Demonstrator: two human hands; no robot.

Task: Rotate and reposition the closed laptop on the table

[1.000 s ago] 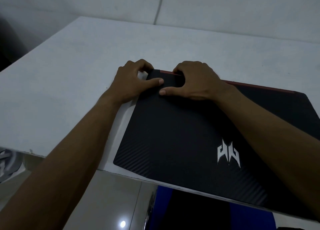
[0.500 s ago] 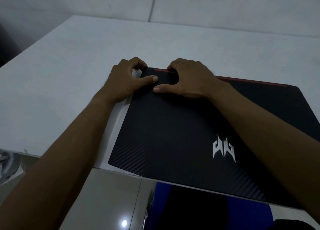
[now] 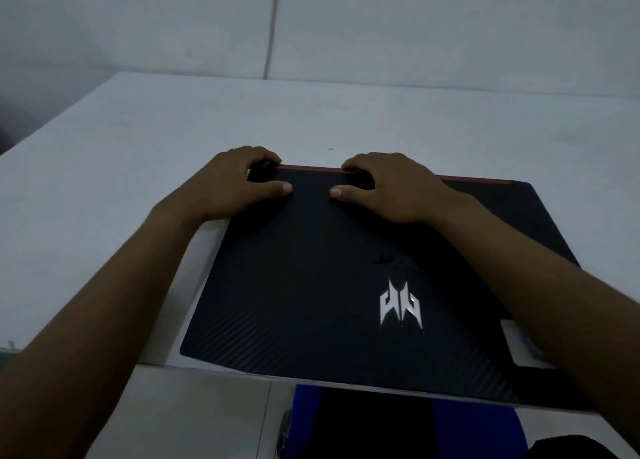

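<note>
A closed black laptop (image 3: 311, 285) with a silver logo and a red far edge lies on the white table (image 3: 104, 199), its near edge overhanging the table's front edge. My left hand (image 3: 235, 185) grips the far left corner, fingers curled over the red edge and thumb flat on the lid. My right hand (image 3: 388, 185) holds the far edge a little to the right, fingers over the edge and thumb on the lid. The two thumbs point at each other with a small gap between them.
The table runs far and left of the laptop up to a pale wall (image 3: 415, 25). Below the front edge lie a tiled floor (image 3: 190, 417) and blue and black clothing (image 3: 381, 427). A white sticker (image 3: 519, 344) sits on the lid's near right.
The laptop has turned so its far edge lies more level across the view. My hands have spread apart along that edge, the right one sliding rightward.
</note>
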